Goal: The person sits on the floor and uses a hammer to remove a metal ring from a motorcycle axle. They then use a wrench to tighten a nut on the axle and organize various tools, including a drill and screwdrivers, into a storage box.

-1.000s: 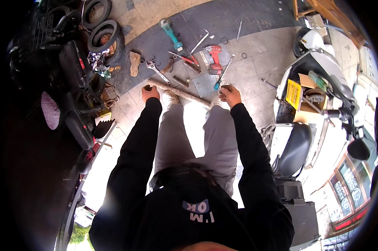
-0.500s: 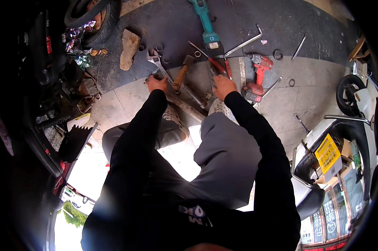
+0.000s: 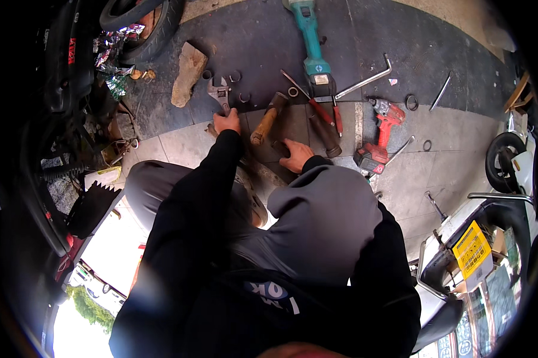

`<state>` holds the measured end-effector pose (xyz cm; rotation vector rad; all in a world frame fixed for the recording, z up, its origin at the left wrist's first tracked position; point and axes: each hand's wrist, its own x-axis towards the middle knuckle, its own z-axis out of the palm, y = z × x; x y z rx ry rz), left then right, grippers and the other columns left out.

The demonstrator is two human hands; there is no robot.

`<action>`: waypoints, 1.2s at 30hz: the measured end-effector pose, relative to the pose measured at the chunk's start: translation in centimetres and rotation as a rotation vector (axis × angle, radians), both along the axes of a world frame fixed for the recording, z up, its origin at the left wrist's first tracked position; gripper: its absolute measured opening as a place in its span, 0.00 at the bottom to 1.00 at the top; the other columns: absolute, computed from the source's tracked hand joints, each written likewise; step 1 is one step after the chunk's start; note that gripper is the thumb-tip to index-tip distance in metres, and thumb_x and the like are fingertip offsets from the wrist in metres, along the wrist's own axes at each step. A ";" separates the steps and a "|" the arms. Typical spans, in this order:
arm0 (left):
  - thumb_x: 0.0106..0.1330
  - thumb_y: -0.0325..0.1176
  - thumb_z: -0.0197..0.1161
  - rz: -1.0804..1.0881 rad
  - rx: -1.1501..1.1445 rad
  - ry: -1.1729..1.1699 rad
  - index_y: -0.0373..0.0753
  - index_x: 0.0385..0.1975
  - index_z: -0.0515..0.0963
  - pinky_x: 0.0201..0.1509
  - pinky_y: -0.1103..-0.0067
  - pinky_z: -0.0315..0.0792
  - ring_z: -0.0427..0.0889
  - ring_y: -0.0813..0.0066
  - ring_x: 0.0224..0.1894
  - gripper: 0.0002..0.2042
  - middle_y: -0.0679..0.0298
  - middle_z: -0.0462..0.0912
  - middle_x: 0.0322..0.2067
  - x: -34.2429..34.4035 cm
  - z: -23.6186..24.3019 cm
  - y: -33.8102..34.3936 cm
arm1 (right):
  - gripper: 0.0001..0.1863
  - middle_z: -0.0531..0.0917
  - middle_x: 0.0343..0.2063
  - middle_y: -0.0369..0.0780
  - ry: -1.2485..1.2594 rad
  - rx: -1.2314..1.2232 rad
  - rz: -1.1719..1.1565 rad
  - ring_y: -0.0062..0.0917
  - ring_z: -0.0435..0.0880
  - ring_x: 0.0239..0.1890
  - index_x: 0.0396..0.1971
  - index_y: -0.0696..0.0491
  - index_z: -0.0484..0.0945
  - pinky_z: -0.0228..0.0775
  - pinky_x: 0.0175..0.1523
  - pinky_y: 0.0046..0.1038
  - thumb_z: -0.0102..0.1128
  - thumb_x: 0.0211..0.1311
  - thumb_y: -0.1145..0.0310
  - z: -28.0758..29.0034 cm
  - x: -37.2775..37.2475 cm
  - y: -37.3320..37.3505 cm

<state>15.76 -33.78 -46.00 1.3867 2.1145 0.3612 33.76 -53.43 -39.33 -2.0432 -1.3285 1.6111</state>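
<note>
My left hand is closed around the handle of a silver adjustable wrench, whose jaw points away from me. Beneath that hand lies a long brown bar, its middle hidden by my arm. My right hand is closed on a short dark metal tube near my right knee, its fingers partly hidden. Between the hands, a hammer with a worn wooden handle rests on the tiles. Just right of it lies a second dark metal tube with a wider end.
Beyond lie a teal cordless power tool, red-handled pliers, an L-shaped wrench and several metal rings. A red impact driver is at right. A wood block and tyre are far left; a white scooter stands right.
My left hand has taken hold of the adjustable wrench and turned it more upright. My right hand has left one dark tube on the floor and moved nearer, onto another.
</note>
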 end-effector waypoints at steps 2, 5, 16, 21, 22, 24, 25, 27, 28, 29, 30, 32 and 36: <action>0.52 0.44 0.74 0.033 0.040 -0.075 0.29 0.36 0.79 0.45 0.65 0.76 0.85 0.49 0.39 0.23 0.47 0.85 0.33 -0.1 1.4 0.0 | 0.34 0.79 0.52 0.50 -0.096 0.062 -0.115 0.44 0.78 0.57 0.58 0.55 0.72 0.69 0.62 0.40 0.64 0.50 0.57 -0.4 0.5 -0.8; 0.59 0.44 0.72 -0.111 -0.045 -0.180 0.31 0.34 0.80 0.41 0.68 0.76 0.83 0.64 0.31 0.19 0.55 0.84 0.27 1.0 1.9 2.1 | 0.30 0.78 0.52 0.49 -0.264 0.148 -0.132 0.44 0.78 0.56 0.54 0.56 0.74 0.69 0.61 0.40 0.63 0.51 0.57 1.4 2.8 0.8; 0.63 0.49 0.65 -0.356 0.077 0.282 0.44 0.50 0.78 0.51 0.59 0.76 0.81 0.43 0.50 0.21 0.47 0.80 0.46 2.0 4.3 5.6 | 0.13 0.77 0.42 0.39 -0.718 0.666 0.211 0.31 0.85 0.40 0.48 0.52 0.75 0.81 0.36 0.34 0.53 0.63 0.70 -2.1 6.4 9.8; 0.62 0.47 0.65 -0.448 0.188 0.400 0.41 0.46 0.79 0.46 0.56 0.76 0.83 0.43 0.42 0.19 0.46 0.84 0.37 -0.4 2.9 12.1 | 0.07 0.77 0.40 0.40 -0.687 0.546 0.268 0.31 0.85 0.41 0.40 0.52 0.75 0.81 0.35 0.36 0.53 0.63 0.70 -3.4 7.2 9.0; 0.63 0.48 0.65 -0.462 0.212 0.386 0.42 0.47 0.79 0.47 0.56 0.76 0.83 0.43 0.42 0.19 0.46 0.84 0.37 -0.5 2.6 12.9 | 0.06 0.77 0.40 0.40 -0.676 0.554 0.268 0.31 0.85 0.42 0.39 0.52 0.75 0.81 0.34 0.36 0.54 0.62 0.71 -3.8 7.4 8.3; 0.63 0.48 0.65 -0.490 0.170 0.390 0.43 0.48 0.79 0.47 0.56 0.76 0.83 0.43 0.43 0.19 0.46 0.84 0.37 -0.3 2.6 13.8 | 0.06 0.78 0.38 0.40 -0.615 0.589 0.171 0.31 0.85 0.41 0.37 0.53 0.75 0.80 0.34 0.35 0.55 0.60 0.72 -3.2 7.8 7.5; 0.63 0.48 0.65 -0.506 0.150 0.393 0.44 0.49 0.79 0.47 0.56 0.76 0.83 0.43 0.43 0.19 0.46 0.84 0.37 -0.1 2.6 14.2 | 0.06 0.79 0.37 0.40 -0.559 0.615 0.072 0.31 0.85 0.40 0.37 0.53 0.75 0.80 0.33 0.34 0.55 0.60 0.73 -2.7 7.8 6.9; 0.61 0.50 0.68 -0.464 0.120 0.427 0.48 0.50 0.78 0.47 0.58 0.77 0.84 0.46 0.45 0.21 0.49 0.84 0.41 0.5 2.6 14.1 | 0.07 0.80 0.34 0.39 -0.180 0.467 -0.264 0.29 0.85 0.37 0.38 0.55 0.76 0.79 0.33 0.32 0.54 0.59 0.75 -0.5 8.0 6.1; 0.60 0.50 0.69 -0.450 0.094 0.448 0.50 0.51 0.77 0.47 0.58 0.77 0.84 0.47 0.45 0.22 0.50 0.83 0.43 0.9 3.0 13.9 | 0.08 0.80 0.33 0.39 0.139 0.283 -0.500 0.28 0.85 0.36 0.39 0.55 0.76 0.79 0.33 0.31 0.53 0.60 0.75 0.8 8.3 5.8; 0.59 0.51 0.70 -0.437 0.075 0.468 0.52 0.52 0.76 0.48 0.59 0.78 0.84 0.49 0.46 0.23 0.50 0.82 0.46 1.7 3.7 14.0 | 0.09 0.80 0.32 0.38 0.458 0.099 -0.731 0.27 0.84 0.34 0.39 0.56 0.77 0.79 0.34 0.29 0.52 0.60 0.75 1.7 8.5 5.5; 0.58 0.52 0.71 -0.426 0.035 0.501 0.52 0.52 0.76 0.47 0.59 0.78 0.84 0.50 0.47 0.24 0.51 0.82 0.46 2.4 4.3 13.5 | 0.10 0.80 0.30 0.38 0.601 0.109 -0.864 0.25 0.83 0.30 0.41 0.58 0.77 0.78 0.33 0.28 0.50 0.62 0.74 2.1 8.4 4.4; 0.58 0.51 0.71 -0.502 -0.008 0.504 0.53 0.53 0.76 0.47 0.59 0.78 0.84 0.50 0.48 0.24 0.52 0.82 0.47 2.6 4.0 13.0 | 0.08 0.80 0.29 0.39 0.779 0.063 -1.037 0.26 0.83 0.29 0.39 0.58 0.76 0.78 0.33 0.29 0.51 0.62 0.74 3.2 8.4 2.6; 0.57 0.51 0.71 -0.569 0.103 0.416 0.49 0.44 0.81 0.46 0.60 0.79 0.85 0.49 0.46 0.19 0.54 0.85 0.37 1.4 1.8 13.4 | 0.06 0.75 0.23 0.36 0.970 -0.004 -1.189 0.23 0.75 0.21 0.35 0.58 0.74 0.70 0.26 0.26 0.55 0.63 0.71 4.4 7.8 0.3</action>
